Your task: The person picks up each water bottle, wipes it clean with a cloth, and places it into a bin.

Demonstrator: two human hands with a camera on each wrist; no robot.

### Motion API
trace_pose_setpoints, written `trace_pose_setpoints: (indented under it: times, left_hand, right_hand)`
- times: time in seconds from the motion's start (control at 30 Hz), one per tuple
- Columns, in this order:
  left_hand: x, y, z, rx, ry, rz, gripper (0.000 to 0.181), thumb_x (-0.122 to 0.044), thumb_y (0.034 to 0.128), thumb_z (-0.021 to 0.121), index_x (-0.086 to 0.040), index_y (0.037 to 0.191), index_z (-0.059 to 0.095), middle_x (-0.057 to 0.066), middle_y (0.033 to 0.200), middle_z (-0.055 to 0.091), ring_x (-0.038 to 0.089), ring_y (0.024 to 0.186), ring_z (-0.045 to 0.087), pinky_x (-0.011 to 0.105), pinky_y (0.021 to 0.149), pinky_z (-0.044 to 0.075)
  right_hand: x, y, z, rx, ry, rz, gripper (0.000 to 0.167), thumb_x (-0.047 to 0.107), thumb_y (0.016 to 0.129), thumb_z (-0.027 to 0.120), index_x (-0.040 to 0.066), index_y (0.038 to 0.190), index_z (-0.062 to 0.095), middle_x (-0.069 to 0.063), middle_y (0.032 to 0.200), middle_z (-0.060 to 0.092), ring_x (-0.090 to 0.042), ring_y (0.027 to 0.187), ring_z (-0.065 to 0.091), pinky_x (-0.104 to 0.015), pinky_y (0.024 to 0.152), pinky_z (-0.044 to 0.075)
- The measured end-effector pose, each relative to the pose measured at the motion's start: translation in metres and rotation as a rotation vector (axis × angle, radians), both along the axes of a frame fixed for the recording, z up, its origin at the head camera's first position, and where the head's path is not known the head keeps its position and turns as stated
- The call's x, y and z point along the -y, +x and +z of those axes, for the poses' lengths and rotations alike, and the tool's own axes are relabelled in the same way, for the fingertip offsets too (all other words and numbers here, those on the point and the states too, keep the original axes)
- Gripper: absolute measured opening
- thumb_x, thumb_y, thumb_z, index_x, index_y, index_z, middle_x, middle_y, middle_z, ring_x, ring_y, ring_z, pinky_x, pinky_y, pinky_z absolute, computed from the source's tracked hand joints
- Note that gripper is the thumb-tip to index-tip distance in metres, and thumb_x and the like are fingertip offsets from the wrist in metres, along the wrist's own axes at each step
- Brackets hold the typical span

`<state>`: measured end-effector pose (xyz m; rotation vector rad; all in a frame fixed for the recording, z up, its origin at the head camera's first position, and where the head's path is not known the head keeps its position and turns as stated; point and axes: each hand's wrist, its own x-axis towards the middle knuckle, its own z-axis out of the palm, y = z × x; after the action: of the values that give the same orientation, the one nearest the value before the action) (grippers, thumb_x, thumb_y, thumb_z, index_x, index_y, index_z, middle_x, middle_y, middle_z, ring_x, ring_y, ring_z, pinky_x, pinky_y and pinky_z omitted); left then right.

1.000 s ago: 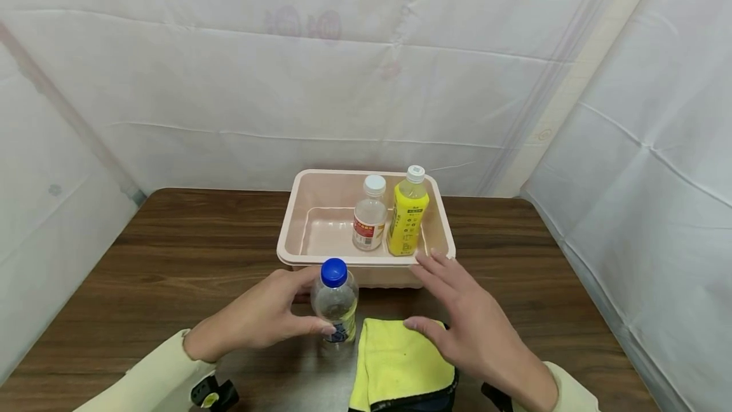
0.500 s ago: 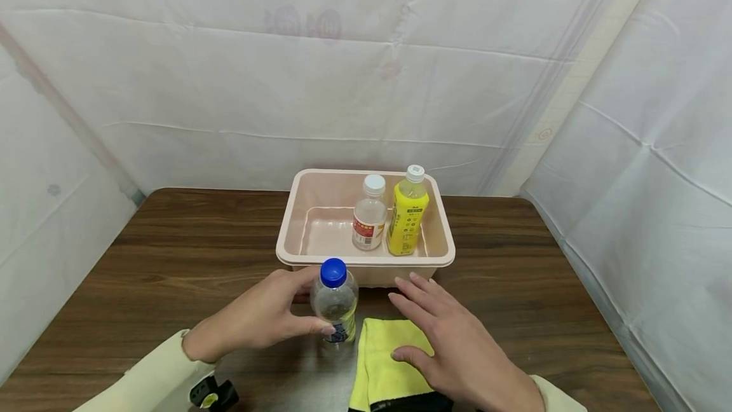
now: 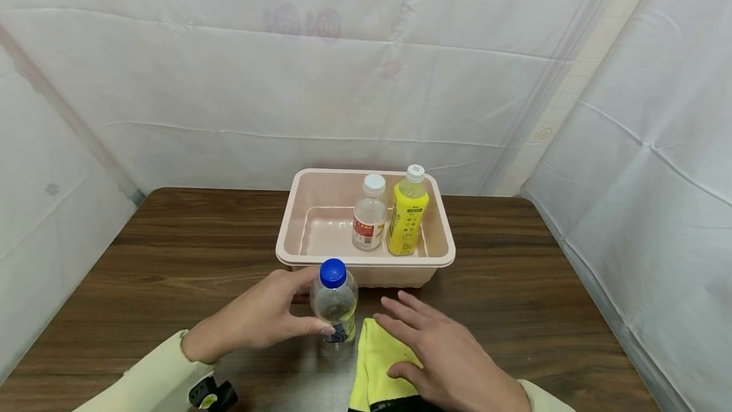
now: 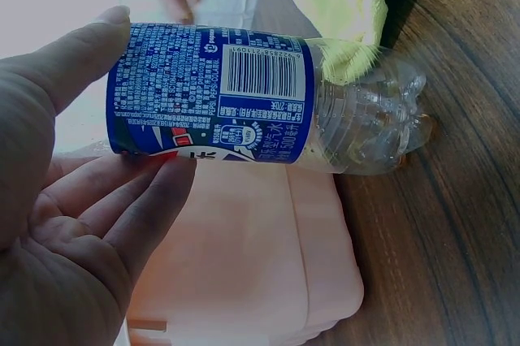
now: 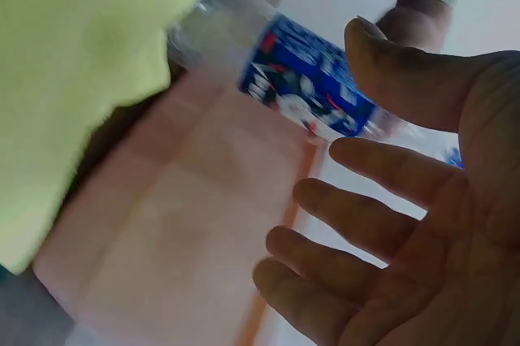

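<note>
My left hand [image 3: 269,310] grips a clear plastic bottle [image 3: 334,304] with a blue cap, its thumb in front and its fingers behind. In the left wrist view a blue label [image 4: 211,94] with a barcode wraps the bottle. The bottle stands upright on the table, just in front of the pink basin. My right hand [image 3: 440,355], fingers spread and holding nothing, hovers over or near a folded yellow cloth [image 3: 380,361] with a dark edge. In the right wrist view its straight fingers [image 5: 349,208] point toward the bottle but appear apart from it.
A pale pink basin [image 3: 366,275] stands behind the hands on the brown wood table [image 3: 189,259]. Inside it, toward the right, are a clear bottle [image 3: 370,215] with a white cap and a yellow-labelled bottle [image 3: 408,212]. White sheeting [image 3: 229,81] rises around the table.
My right hand has moved left and toward me, from beside the basin's front right corner to over the yellow cloth. My left hand and its bottle have stayed in place.
</note>
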<state>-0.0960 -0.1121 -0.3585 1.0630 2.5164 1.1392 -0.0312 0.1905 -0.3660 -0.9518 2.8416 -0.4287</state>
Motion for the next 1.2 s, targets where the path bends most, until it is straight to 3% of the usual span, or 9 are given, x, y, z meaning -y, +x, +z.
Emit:
trace_pose_setpoints:
  times: [0.13,0.37,0.5,0.63,0.83,0.93,1.0,1.1,1.2]
  left_hand:
    - [0.000,0.000,0.000,0.002,0.004,-0.001,0.054,-0.047,0.0901,0.079,-0.025,0.135,0.060,-0.009,0.124,0.074,0.008,0.114,0.072,0.031,0.096,0.061]
    - [-0.001,-0.002,-0.001,-0.009,-0.001,-0.006,0.054,-0.048,0.0903,0.079,-0.024,0.135,0.060,-0.010,0.124,0.074,0.008,0.114,0.072,0.031,0.097,0.061]
    - [-0.002,-0.003,-0.001,-0.007,0.004,-0.008,0.051,-0.047,0.0900,0.080,-0.025,0.132,0.060,-0.011,0.123,0.075,0.007,0.114,0.072,0.030,0.097,0.060]
    - [-0.002,-0.002,0.000,0.000,0.003,0.000,0.051,-0.048,0.0901,0.079,-0.026,0.132,0.061,-0.011,0.122,0.074,0.007,0.113,0.072,0.030,0.096,0.061]
    - [0.000,0.001,0.001,0.003,0.016,0.008,0.049,-0.048,0.0901,0.079,-0.026,0.131,0.061,-0.012,0.119,0.075,0.005,0.110,0.072,0.028,0.094,0.061]
    - [0.000,0.001,0.001,-0.002,0.011,0.014,0.050,-0.049,0.0903,0.079,-0.026,0.131,0.060,-0.012,0.119,0.075,0.005,0.110,0.072,0.028,0.094,0.061]
    - [0.000,0.001,0.000,-0.005,0.004,0.016,0.052,-0.049,0.0904,0.079,-0.026,0.132,0.060,-0.012,0.120,0.075,0.005,0.111,0.072,0.029,0.095,0.061]
    - [0.000,0.002,-0.001,-0.016,-0.001,0.015,0.053,-0.049,0.0905,0.078,-0.025,0.133,0.059,-0.012,0.120,0.076,0.005,0.112,0.072,0.030,0.095,0.061]
    - [-0.001,0.001,-0.002,-0.035,0.002,0.013,0.053,-0.049,0.0909,0.078,-0.026,0.134,0.059,-0.013,0.119,0.076,0.004,0.112,0.071,0.030,0.095,0.061]
  right_hand:
    - [0.005,-0.005,-0.014,0.089,0.032,0.025,0.062,0.040,0.095,0.077,0.026,0.151,0.056,0.006,0.158,0.053,-0.025,0.148,0.050,-0.048,0.109,0.054]
    - [0.009,-0.014,-0.039,0.138,0.059,0.090,0.056,0.035,0.092,0.081,0.023,0.144,0.063,0.005,0.144,0.065,-0.014,0.132,0.063,-0.037,0.106,0.057]
    - [0.012,-0.016,-0.054,0.043,0.102,0.181,0.054,0.036,0.091,0.082,0.020,0.140,0.066,0.003,0.142,0.066,-0.016,0.129,0.063,-0.033,0.104,0.057]
    - [0.017,-0.018,-0.064,-0.096,0.166,0.254,0.046,0.033,0.087,0.084,0.022,0.129,0.070,0.004,0.134,0.068,-0.015,0.115,0.063,-0.028,0.096,0.058]
    - [0.024,-0.021,-0.069,-0.154,0.175,0.357,0.035,0.020,0.078,0.086,0.031,0.108,0.073,0.011,0.111,0.068,-0.006,0.091,0.052,-0.016,0.077,0.047]
    - [0.024,-0.025,-0.073,-0.159,0.110,0.395,0.031,0.016,0.077,0.085,0.031,0.101,0.072,0.015,0.098,0.065,-0.001,0.085,0.048,-0.011,0.073,0.040]
    - [0.021,-0.027,-0.075,-0.113,0.011,0.402,0.029,0.010,0.080,0.081,0.029,0.100,0.072,0.015,0.095,0.064,0.001,0.085,0.050,-0.008,0.075,0.039]
    - [0.017,-0.029,-0.075,-0.078,-0.212,0.402,0.032,-0.003,0.080,0.071,0.023,0.097,0.070,0.012,0.095,0.064,0.001,0.087,0.053,-0.004,0.080,0.041]
    - [0.014,-0.029,-0.064,-0.080,-0.482,0.378,0.041,-0.015,0.076,0.063,0.018,0.100,0.069,0.006,0.101,0.068,-0.005,0.094,0.061,-0.011,0.089,0.050]
